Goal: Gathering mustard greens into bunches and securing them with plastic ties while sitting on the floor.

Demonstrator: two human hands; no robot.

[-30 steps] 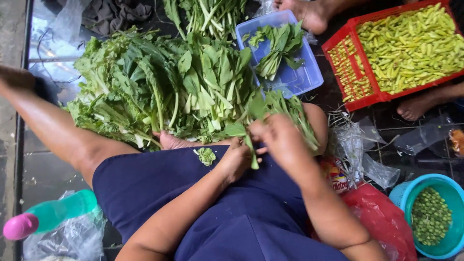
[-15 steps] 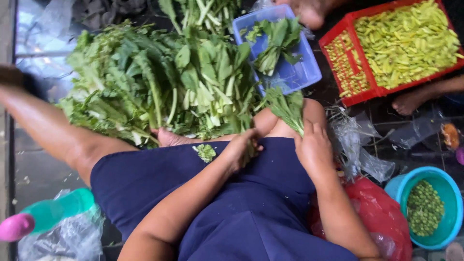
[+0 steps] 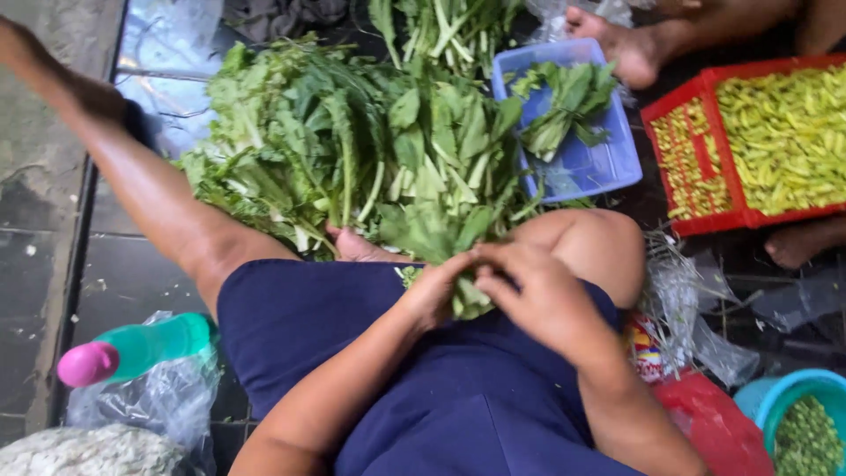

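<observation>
Both your left hand (image 3: 434, 295) and right hand (image 3: 538, 295) are pinching one leafy bunch (image 3: 467, 295), so keep holding it gently over your lap.

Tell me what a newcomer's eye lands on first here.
A big pile of leafy greens fills the floor ahead of the seated person. Both hands, left hand and right hand, meet on a small bunch of leaves over the lap. At right, a red crate holds yellow-green pods.
</observation>
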